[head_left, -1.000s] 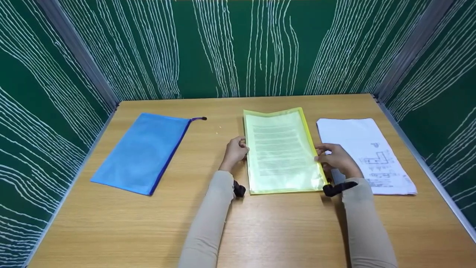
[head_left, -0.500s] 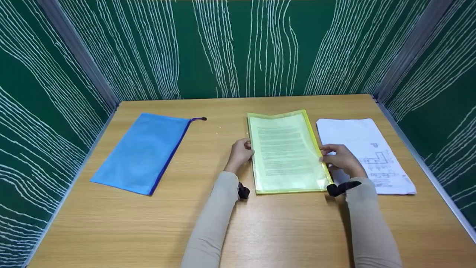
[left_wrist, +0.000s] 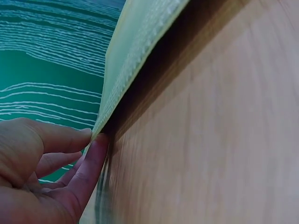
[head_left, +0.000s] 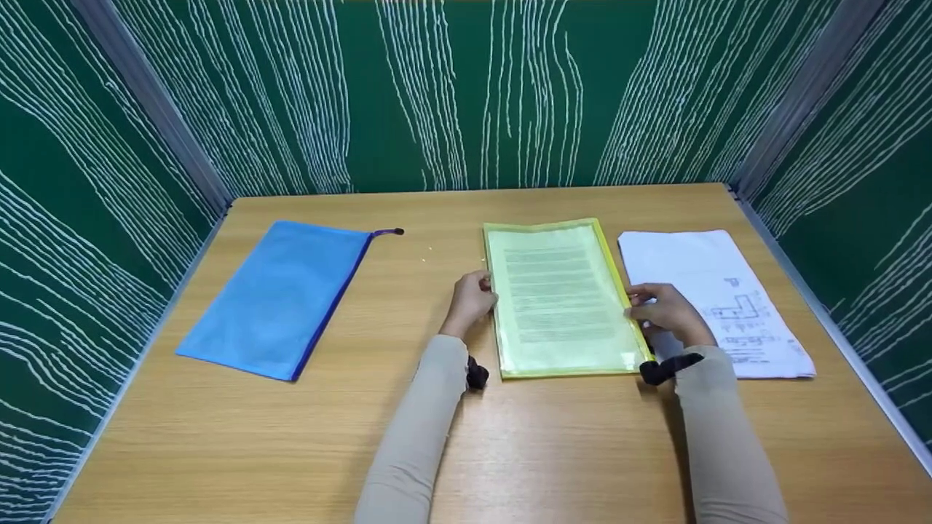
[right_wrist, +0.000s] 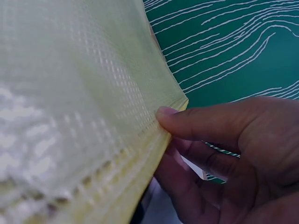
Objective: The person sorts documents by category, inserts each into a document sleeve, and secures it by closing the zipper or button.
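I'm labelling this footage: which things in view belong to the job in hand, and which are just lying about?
In the job:
Yellow folder, pinched at both sides
Left hand
Right hand

Apparently just lying about:
Blue pouch, untouched
White papers, not gripped

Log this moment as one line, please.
left hand: pinches yellow folder, left edge | right hand: pinches its right edge | blue pouch: on table, left of folder | papers: right of folder
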The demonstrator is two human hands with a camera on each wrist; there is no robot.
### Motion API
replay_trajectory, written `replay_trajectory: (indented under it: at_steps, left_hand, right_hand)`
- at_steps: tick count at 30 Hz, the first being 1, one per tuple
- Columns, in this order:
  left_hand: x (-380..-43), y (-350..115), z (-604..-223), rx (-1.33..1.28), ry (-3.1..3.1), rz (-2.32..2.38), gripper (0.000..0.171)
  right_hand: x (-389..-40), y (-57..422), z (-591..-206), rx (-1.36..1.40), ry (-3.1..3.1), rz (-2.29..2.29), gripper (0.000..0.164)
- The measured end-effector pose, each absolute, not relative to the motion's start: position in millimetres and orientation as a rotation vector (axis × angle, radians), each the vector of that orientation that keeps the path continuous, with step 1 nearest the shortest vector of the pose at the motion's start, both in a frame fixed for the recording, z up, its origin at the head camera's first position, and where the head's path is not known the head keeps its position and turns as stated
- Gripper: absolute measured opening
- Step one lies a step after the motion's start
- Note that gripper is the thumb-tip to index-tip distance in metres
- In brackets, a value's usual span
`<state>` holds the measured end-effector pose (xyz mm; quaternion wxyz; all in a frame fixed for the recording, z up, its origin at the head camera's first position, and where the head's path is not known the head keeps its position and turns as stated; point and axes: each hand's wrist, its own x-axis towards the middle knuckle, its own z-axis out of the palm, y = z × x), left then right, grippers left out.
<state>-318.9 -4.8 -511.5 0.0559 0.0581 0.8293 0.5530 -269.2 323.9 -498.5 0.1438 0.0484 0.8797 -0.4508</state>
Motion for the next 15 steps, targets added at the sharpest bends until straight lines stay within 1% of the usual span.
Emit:
replay_trajectory:
  at_steps: [2,6,7,10,15]
  left_hand:
    - [-318.5,-5.2,-511.6,0.173,2.536,1.655,0.012]
    - [-317.4,-7.5,-509.8,0.163,2.551,1.632,0.025]
    - [-317.2,-8.4,-509.0,0.163,2.545,1.63,0.025]
    - [-315.8,-10.2,-507.1,0.156,2.526,1.638,0.036]
    - [-315.7,-12.4,-508.3,0.153,2.482,1.662,0.04]
  right_hand:
    - [-269.0,322.9,-498.2,0.151,2.535,-1.294,0.056]
    - [-268.3,321.2,-496.8,0.187,2.519,-1.302,0.057]
    - [-268.1,320.7,-496.5,0.196,2.516,-1.306,0.057]
    - [-267.6,319.6,-496.2,0.193,2.53,-1.301,0.057]
    - [-266.7,316.0,-496.6,0.19,2.596,-1.259,0.053]
